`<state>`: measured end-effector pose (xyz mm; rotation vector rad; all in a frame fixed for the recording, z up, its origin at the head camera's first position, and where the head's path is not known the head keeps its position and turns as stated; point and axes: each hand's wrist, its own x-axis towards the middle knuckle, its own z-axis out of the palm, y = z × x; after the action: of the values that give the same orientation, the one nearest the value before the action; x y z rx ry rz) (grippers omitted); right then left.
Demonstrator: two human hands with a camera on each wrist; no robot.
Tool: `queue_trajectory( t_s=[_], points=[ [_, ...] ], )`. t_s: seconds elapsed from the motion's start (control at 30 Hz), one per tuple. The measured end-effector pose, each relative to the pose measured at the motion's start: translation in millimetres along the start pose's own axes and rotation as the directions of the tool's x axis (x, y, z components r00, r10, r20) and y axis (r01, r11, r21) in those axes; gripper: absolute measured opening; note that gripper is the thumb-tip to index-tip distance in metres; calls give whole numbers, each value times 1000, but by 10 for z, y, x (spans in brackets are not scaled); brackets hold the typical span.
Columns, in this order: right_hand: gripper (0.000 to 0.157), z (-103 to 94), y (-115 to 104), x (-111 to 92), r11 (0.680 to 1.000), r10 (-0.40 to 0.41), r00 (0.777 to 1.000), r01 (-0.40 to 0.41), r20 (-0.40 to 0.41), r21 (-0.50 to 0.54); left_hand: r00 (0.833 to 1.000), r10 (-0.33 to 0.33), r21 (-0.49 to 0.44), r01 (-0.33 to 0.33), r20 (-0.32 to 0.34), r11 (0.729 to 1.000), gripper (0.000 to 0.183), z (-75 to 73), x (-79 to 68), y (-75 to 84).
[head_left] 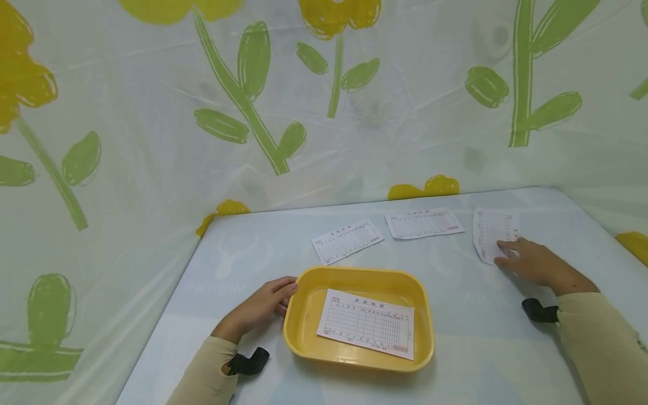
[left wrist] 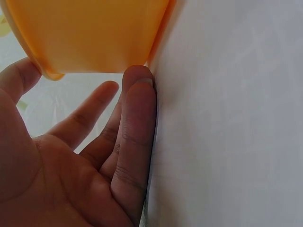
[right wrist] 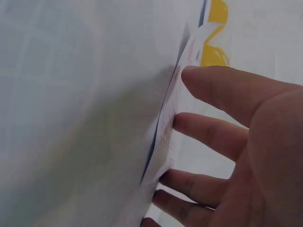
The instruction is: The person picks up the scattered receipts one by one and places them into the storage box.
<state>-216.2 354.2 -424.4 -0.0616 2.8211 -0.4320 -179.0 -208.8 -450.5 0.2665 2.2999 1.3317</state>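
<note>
A yellow plastic tray (head_left: 358, 368) stands on the table, with a printed receipt slip (head_left: 367, 323) lying inside it. My left hand (head_left: 260, 308) is at the tray's left side. In the left wrist view its thumb touches the rim of the tray (left wrist: 90, 38), and the extended fingers lie along the table with tips right at the tray's base. Over at the far right, my right hand (head_left: 536, 261) rests spread fingertips on another receipt slip (head_left: 488, 230). The right wrist view has that slip (right wrist: 165, 127) slightly curled up from the table under the fingers.
Two more receipt slips, a left one (head_left: 347, 242) and a right one (head_left: 424, 223), lie on the white table (head_left: 243, 247) behind the tray. A flower-printed curtain (head_left: 354, 152) hangs along the table's back edge. Black straps sit at both wrists.
</note>
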Motion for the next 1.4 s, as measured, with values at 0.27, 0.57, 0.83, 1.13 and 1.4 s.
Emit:
queue_trajectory(
  t_s=[0.27,0.57,0.83,1.13,1.4],
  points=[
    [59,-7,7,-9,1000,-16,998,15,-61,-20,1000,8,1,-8,-2,1000,54,1,-4,12],
    [57,0,-25,25,1000,8,993,-8,-118,-3,1000,-6,-1,6,-15,1000,53,8,-15,20],
    [77,-3,-78,54,997,68,993,-64,-95,40,1000,-8,8,8,-21,1000,54,9,-10,15],
    [106,8,-52,14,996,84,996,-84,-22,12,1000,2,-5,-2,-8,1000,53,14,-9,20],
    [107,36,-166,6,997,66,998,-66,-14,37,1000,21,-17,-21,-7,1000,51,1,-22,12]
  ],
)
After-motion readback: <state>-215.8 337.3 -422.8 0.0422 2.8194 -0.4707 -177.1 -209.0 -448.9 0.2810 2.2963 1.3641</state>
